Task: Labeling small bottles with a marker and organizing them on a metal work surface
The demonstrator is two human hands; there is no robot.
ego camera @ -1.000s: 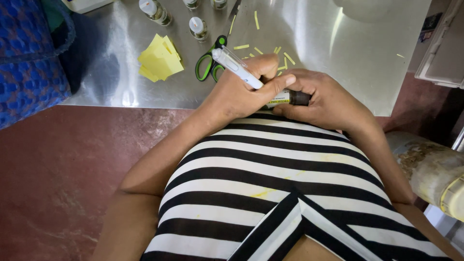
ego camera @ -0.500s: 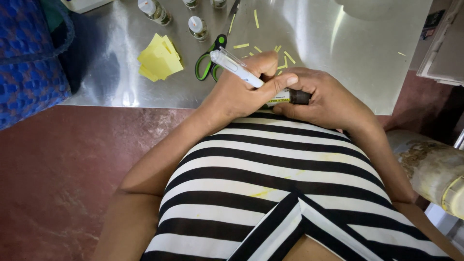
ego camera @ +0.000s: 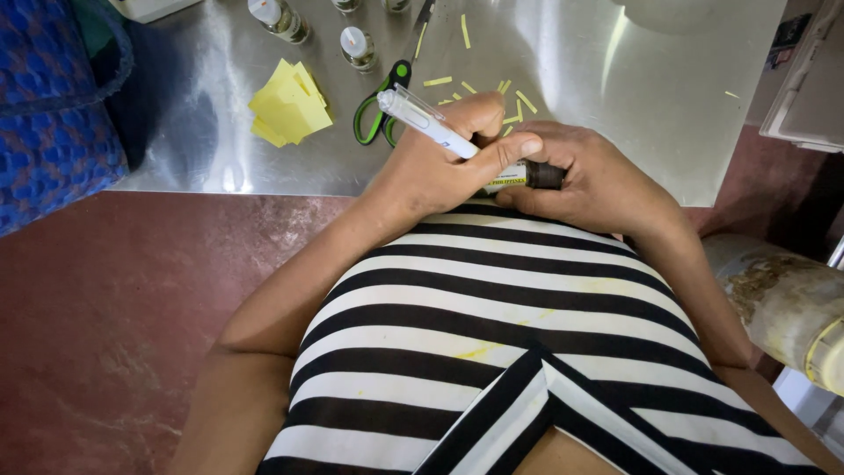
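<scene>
Head view looks down on the left hand (ego camera: pixel 440 163) gripping a white marker (ego camera: pixel 428 123) in a writing hold, its fingers clamped round the barrel with the capped end slanting up and away, so the tip comes down onto what the right hand (ego camera: pixel 598 180) holds. That hand's fingers are closed round a small dark-capped vial (ego camera: pixel 527 175) with a yellow label, laid sideways and braced at the near edge of the metal surface (ego camera: pixel 563 62), probably to keep it steady and its label turned upward under the marker tip. Just beyond the marker's far end lie green-handled scissors (ego camera: pixel 376 110), touching nothing. Left of the scissors sits a loose stack of yellow paper squares (ego camera: pixel 288 104), and right of them thin yellow paper strips (ego camera: pixel 492 88) are scattered. Behind the scissors stand several small white-capped bottles (ego camera: pixel 356 46). Far left of them hangs blue patterned cloth (ego camera: pixel 53 132). Nothing lies between the hands and the scissors.
</scene>
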